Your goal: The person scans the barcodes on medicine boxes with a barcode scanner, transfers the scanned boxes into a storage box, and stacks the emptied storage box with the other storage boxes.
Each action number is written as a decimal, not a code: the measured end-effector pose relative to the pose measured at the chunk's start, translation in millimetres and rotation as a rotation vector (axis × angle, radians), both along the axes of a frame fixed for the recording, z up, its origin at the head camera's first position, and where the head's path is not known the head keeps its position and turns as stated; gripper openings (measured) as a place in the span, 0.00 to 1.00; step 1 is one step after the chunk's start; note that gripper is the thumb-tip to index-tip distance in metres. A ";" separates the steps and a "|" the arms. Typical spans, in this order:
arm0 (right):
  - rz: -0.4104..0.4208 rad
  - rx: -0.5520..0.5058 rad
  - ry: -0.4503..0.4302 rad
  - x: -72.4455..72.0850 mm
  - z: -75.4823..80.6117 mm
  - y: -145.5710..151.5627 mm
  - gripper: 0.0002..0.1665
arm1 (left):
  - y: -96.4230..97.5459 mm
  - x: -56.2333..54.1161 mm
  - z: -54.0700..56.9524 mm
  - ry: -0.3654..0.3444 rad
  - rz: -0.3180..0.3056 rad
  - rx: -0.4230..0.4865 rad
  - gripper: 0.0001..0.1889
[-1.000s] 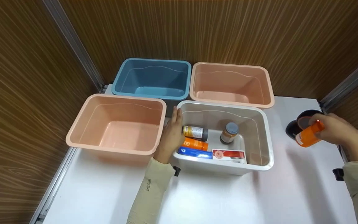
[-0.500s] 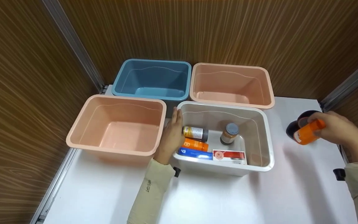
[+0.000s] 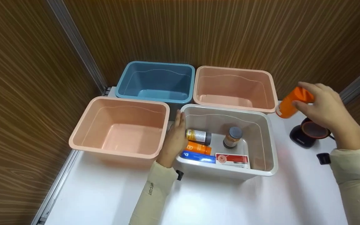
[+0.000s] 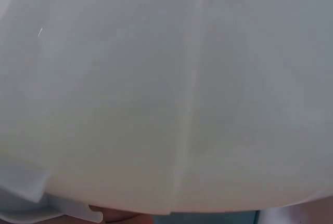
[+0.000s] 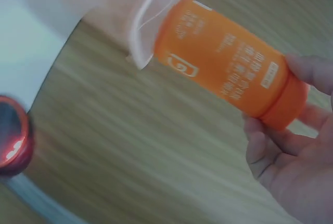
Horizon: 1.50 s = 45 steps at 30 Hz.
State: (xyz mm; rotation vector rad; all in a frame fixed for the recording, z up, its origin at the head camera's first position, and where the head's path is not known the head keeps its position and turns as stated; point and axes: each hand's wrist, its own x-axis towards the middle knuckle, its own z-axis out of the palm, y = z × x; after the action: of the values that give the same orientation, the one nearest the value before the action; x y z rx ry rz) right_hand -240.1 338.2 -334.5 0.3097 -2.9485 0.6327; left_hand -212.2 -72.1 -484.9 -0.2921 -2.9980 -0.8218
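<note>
An orange plastic bottle (image 3: 286,106) is held by my right hand (image 3: 323,109), thumb and fingers around its cap end. It is tilted and raised just right of the back peach bin. In the right wrist view the bottle (image 5: 223,60) shows white print. My left hand (image 3: 175,137) lies with straight fingers along the left side of the white bin (image 3: 223,170). Inside that bin are a standing dark-capped bottle (image 3: 232,137), a lying yellow-labelled bottle (image 3: 196,135), a lying orange bottle (image 3: 198,147), a blue box (image 3: 198,157) and a red-and-white box (image 3: 232,160).
A blue bin (image 3: 158,100) and a peach bin (image 3: 236,107) stand at the back wall. Another peach bin (image 3: 117,153) is left of my left hand. Below my right hand sits a black object (image 3: 302,137) with a round bowl-like top. Wood-patterned panels enclose the white table (image 3: 214,200).
My right hand has carried the orange bottle up, back and left, away from the black object, which now shows more fully. My left hand stays at the white bin's side.
</note>
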 end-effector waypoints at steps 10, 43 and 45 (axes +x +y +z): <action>0.125 0.011 0.029 -36.6 17.6 -64.0 0.36 | 3.9 -0.2 -2.1 0.053 -0.028 0.007 0.45; 0.152 -0.221 -0.007 -143.0 -6.0 -237.2 0.33 | 2.4 2.5 -1.9 0.063 -0.034 0.028 0.46; 0.139 -0.228 -0.005 -147.4 -8.5 -243.2 0.33 | 2.1 2.7 -1.2 0.070 -0.034 0.022 0.46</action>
State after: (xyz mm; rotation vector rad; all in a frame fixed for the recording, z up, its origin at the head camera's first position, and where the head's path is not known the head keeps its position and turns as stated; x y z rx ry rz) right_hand -387.5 94.9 -342.9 0.4929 -2.8392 0.9786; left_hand -209.5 -70.0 -486.1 -0.3650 -2.9253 -0.8293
